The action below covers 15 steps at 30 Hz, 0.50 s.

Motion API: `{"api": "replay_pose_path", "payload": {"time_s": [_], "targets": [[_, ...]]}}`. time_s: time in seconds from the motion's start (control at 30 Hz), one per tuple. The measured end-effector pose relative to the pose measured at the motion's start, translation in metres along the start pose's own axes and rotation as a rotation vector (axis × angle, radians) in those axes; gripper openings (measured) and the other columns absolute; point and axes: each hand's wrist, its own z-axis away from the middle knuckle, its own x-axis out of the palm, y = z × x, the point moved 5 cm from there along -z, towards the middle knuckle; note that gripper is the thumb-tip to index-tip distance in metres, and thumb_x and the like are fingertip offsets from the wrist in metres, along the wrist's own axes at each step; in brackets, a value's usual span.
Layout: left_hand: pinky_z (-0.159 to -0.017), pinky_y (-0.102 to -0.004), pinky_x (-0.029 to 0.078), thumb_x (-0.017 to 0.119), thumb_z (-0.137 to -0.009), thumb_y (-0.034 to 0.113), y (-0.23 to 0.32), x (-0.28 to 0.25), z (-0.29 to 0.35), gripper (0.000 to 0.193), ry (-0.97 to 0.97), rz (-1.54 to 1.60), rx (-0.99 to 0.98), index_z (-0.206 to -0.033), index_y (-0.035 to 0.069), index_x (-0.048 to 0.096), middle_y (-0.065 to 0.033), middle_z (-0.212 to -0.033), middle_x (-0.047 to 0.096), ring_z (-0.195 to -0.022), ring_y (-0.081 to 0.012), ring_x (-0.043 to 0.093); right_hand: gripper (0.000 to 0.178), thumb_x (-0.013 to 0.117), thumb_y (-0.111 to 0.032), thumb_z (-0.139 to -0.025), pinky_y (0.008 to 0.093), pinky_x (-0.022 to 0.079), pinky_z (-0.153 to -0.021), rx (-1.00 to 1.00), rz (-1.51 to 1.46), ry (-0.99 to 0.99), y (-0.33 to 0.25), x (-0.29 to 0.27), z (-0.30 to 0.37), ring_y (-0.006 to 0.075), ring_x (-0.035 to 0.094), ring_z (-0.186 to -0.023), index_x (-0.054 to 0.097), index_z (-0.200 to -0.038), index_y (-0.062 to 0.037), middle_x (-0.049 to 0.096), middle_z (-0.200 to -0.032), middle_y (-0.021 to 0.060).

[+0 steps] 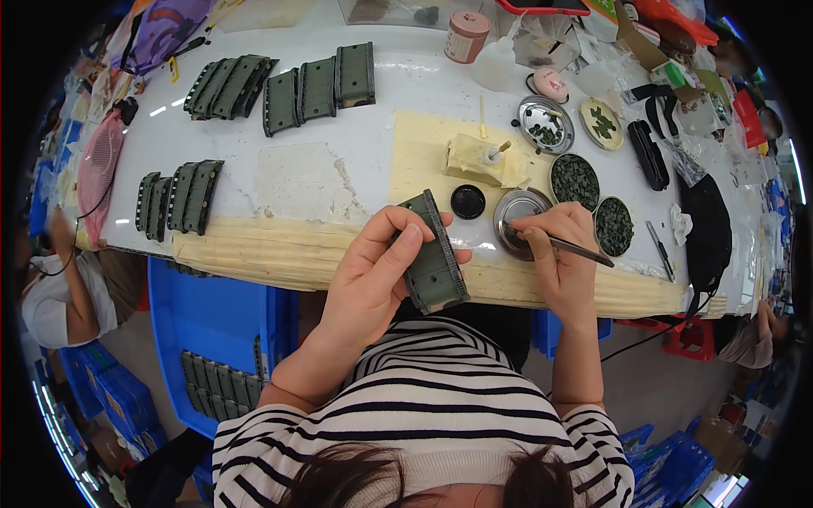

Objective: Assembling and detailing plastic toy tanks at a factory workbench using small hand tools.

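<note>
My left hand (pixel 360 275) is closed around a dark green curved panel (pixel 436 267) with ridged black edges and small dark holes, tilted above the table's front edge. My right hand (pixel 563 254) pinches dark metal tweezers (pixel 584 250); their tips reach over a round metal dish (pixel 505 207), and I cannot make out whether they grip anything. Beside the dish lies a round black lid-like piece (pixel 467 201). Two round containers of small dark green pieces, one farther (pixel 575 179) and one nearer (pixel 614 226), stand right of the dish.
More green panels (pixel 318 89) stand grouped at the table's left. Behind the dish sits a paper-wrapped block (pixel 484 161), with a white squeeze bottle (pixel 495 66) and pink tin (pixel 467 37) farther back. A blue crate (pixel 169 339) holding panels is below left. Other people work at both sides.
</note>
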Motion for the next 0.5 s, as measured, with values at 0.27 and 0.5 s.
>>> {"api": "replay_pose_path", "payload": {"time_s": [0.27, 0.5], "targets": [[-0.083, -0.0388, 0.056, 0.038, -0.103, 0.023, -0.006, 0.006, 0.001, 0.019, -0.085, 0.007, -0.086, -0.1, 0.005, 0.045, -0.0184, -0.124, 0.051, -0.105, -0.0302, 0.063, 0.017, 0.057, -0.014, -0.09, 0.032, 0.039, -0.077, 0.036, -0.539, 0.022, -0.021, -0.004, -0.006, 0.0202, 0.049, -0.079, 0.07, -0.088, -0.0033, 0.066, -0.078, 0.0032], [-0.086, -0.0394, 0.054, 0.035, -0.104, 0.029, -0.014, 0.012, 0.0, 0.026, -0.203, 0.161, -0.224, -0.096, 0.005, 0.043, -0.0122, -0.105, 0.055, -0.102, -0.0306, 0.063, 0.02, 0.054, -0.014, -0.091, 0.0329, 0.041, -0.077, -0.084, -0.69, -0.089, -0.047, 0.015, -0.022, 0.0203, 0.049, -0.08, 0.071, -0.09, -0.0025, 0.067, -0.079, 0.0037]]}}
